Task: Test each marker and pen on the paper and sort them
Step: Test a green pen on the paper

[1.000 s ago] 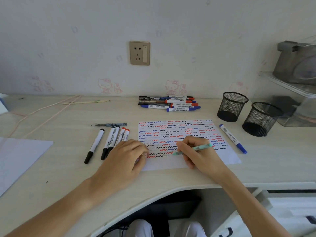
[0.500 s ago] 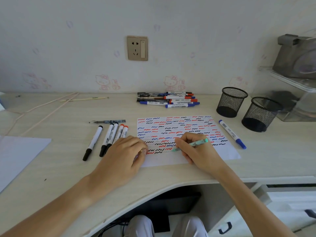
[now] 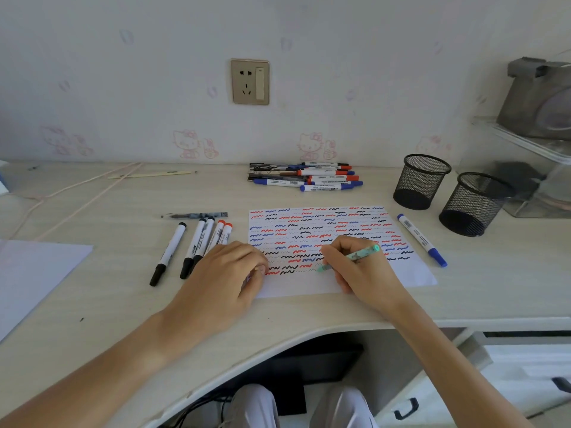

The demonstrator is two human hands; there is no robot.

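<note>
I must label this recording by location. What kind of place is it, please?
Probably a home desk in a bedroom or study, perhaps a child's: the wall bears pink cartoon cat stickers, and the pale desk holds mesh pen cups and a pile of markers.

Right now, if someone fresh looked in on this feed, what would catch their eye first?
The white paper sheet at the desk's centre, packed with red, blue and black squiggles. The right hand grips a mint-green pen, tip on the sheet's lower rows, while the left hand rests on its left edge. Two black mesh pen cups stand far right.
</note>
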